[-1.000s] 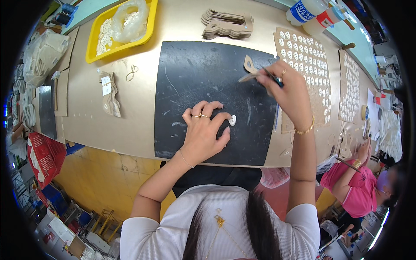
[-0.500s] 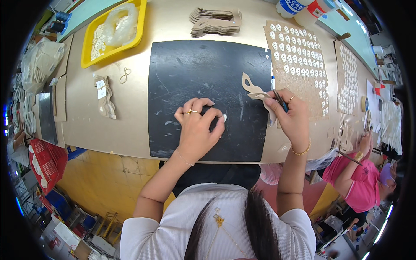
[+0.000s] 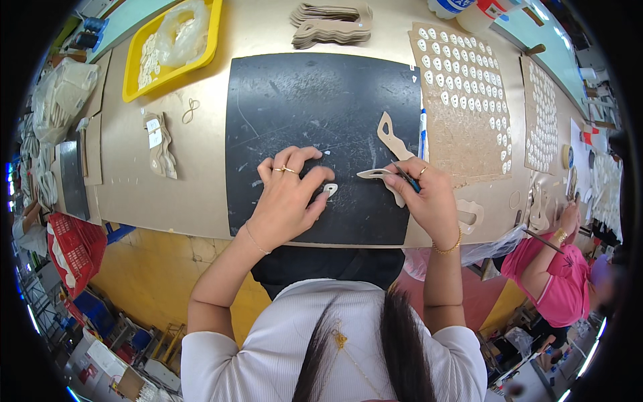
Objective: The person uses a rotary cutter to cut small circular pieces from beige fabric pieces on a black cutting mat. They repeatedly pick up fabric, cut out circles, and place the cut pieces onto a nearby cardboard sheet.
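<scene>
My left hand (image 3: 288, 191) is over the black mat (image 3: 288, 100), fingers curled, with thumb and forefinger closed about a small white teardrop-shaped piece (image 3: 330, 189) with a hole. Pinched in my right hand (image 3: 429, 197) is a beige cut-out strip (image 3: 375, 173), its looped end pointing toward the left hand. The same hand also keeps a dark, slim tool (image 3: 407, 179), perhaps tweezers, between its fingers. Another beige cut-out strip (image 3: 392, 134) lies on the mat just beyond that hand; its near end is partly hidden.
A brown sheet (image 3: 462, 141) bearing rows of white pieces lies right of the mat, beside a blue-capped pen (image 3: 422, 130). Stacked beige strips (image 3: 331, 30) sit behind. At left are a yellow tray (image 3: 213, 40) and a strip bundle (image 3: 159, 151). A co-worker in pink (image 3: 552, 275) works at right.
My left hand has shifted left with the small white piece. My right hand has come left and nearer, bringing its strip over the mat, away from the other strip.
</scene>
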